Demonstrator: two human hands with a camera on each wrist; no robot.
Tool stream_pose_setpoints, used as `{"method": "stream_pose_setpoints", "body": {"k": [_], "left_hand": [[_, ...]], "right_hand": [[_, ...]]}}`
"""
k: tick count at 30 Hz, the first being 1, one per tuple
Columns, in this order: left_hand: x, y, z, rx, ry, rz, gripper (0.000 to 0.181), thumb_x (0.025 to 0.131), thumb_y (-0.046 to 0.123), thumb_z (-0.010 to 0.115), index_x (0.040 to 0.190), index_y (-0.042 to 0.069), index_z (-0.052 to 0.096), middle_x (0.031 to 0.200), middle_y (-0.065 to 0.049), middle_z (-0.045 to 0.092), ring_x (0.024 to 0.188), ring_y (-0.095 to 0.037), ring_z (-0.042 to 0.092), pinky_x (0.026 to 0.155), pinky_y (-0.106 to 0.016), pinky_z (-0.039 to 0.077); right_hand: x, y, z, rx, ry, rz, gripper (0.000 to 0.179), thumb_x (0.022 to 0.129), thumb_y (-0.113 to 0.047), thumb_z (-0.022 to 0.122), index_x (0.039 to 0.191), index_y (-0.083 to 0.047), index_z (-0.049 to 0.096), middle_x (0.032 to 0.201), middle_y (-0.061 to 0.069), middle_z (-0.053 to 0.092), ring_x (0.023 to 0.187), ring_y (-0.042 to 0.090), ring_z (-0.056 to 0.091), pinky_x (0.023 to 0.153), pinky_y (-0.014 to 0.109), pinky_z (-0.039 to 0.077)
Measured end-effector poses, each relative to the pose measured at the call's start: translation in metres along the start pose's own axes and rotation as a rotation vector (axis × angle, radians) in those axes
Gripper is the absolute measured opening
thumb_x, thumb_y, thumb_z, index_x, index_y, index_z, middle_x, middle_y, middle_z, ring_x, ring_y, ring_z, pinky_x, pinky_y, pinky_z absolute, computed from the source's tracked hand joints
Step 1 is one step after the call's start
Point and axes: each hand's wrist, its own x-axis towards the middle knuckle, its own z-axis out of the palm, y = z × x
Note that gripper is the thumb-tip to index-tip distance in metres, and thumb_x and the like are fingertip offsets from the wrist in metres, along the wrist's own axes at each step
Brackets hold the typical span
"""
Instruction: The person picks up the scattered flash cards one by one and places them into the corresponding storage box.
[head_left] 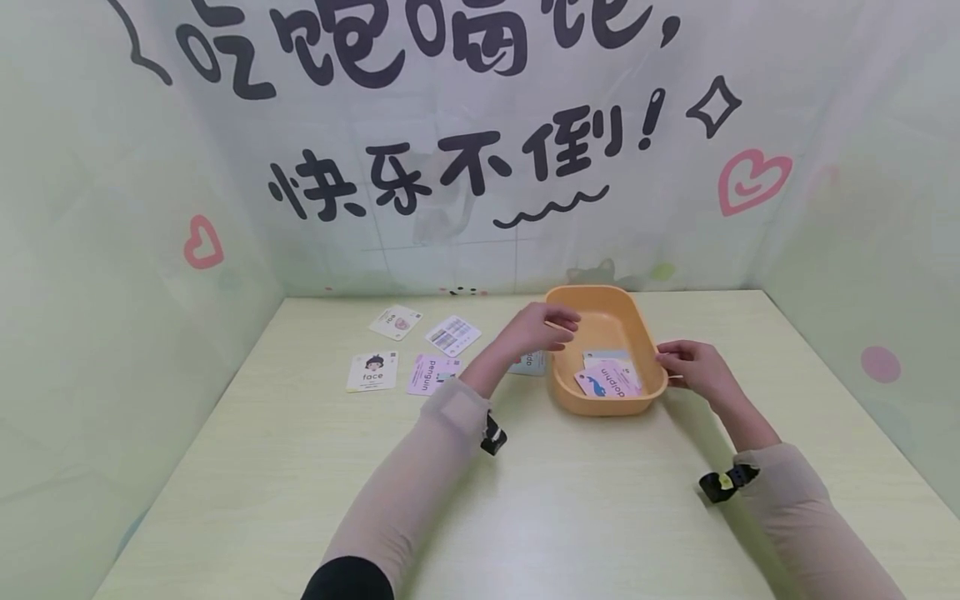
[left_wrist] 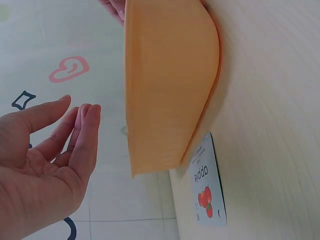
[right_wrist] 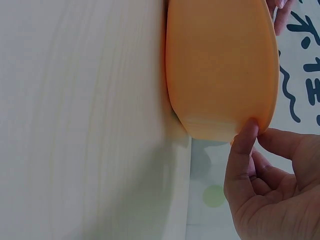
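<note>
My right hand (head_left: 693,367) pinches the rim of a light-orange, rounded rectangular plastic bin (head_left: 607,406) between thumb and fingertips, on the bin's right side. My left hand (head_left: 542,327), fingers loosely bent and holding nothing, hovers by the bin's left rim. The bin stands on the pale wood-grain table (head_left: 525,483). Inside it, toward my end, a lilac square card printed "dolphin" (head_left: 609,381) overlaps at least one paler card (head_left: 600,356). Just beside the bin on the left lies a pale-blue card with red apples (left_wrist: 206,182). Farther left of it are a lilac "penguin" card (head_left: 427,377), partly behind my sleeve, and a white "face" card (head_left: 372,372); beyond these two, farther from me, lie a white card with grid-like print (head_left: 453,335) and a white card with small lettering (head_left: 395,322).
</note>
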Motion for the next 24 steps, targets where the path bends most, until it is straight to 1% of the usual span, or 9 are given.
{"method": "stream_pose_setpoints", "body": {"k": [5, 8, 13, 24], "left_hand": [[-0.008, -0.006, -0.015, -0.018, 0.018, -0.001, 0.038, 0.095, 0.003, 0.062, 0.132, 0.001, 0.06, 0.13, -0.02, 0.063, 0.114, -0.027, 0.066, 0.09, -0.029, 0.061], [-0.011, -0.013, -0.025, -0.017, 0.039, -0.002, 0.037, 0.095, 0.003, 0.062, 0.132, 0.001, 0.06, 0.129, -0.02, 0.064, 0.112, -0.027, 0.067, 0.089, -0.029, 0.061], [-0.018, -0.025, -0.04, -0.04, 0.066, -0.016, 0.038, 0.094, 0.002, 0.062, 0.133, -0.001, 0.059, 0.129, -0.022, 0.063, 0.114, -0.031, 0.066, 0.091, -0.031, 0.061], [-0.042, -0.045, -0.077, -0.071, 0.129, -0.084, 0.041, 0.095, 0.002, 0.061, 0.136, -0.001, 0.055, 0.132, -0.02, 0.061, 0.122, -0.031, 0.061, 0.097, -0.035, 0.058]], "right_hand": [[0.0, -0.001, 0.001, -0.001, 0.003, -0.001, 0.045, 0.102, -0.017, 0.055, 0.134, 0.015, 0.05, 0.107, 0.01, 0.069, 0.079, -0.004, 0.061, 0.072, 0.019, 0.061], [0.0, 0.0, 0.001, -0.002, 0.004, -0.005, 0.045, 0.102, -0.017, 0.055, 0.134, 0.014, 0.05, 0.111, 0.016, 0.068, 0.08, -0.004, 0.061, 0.073, 0.019, 0.061], [0.0, 0.0, 0.001, -0.01, 0.004, -0.006, 0.045, 0.103, -0.018, 0.054, 0.134, 0.015, 0.049, 0.116, 0.023, 0.065, 0.081, -0.003, 0.061, 0.073, 0.02, 0.061], [-0.001, -0.001, 0.001, -0.027, 0.006, 0.001, 0.046, 0.103, -0.019, 0.053, 0.134, 0.014, 0.049, 0.117, 0.024, 0.064, 0.083, 0.0, 0.062, 0.074, 0.021, 0.062]]}}
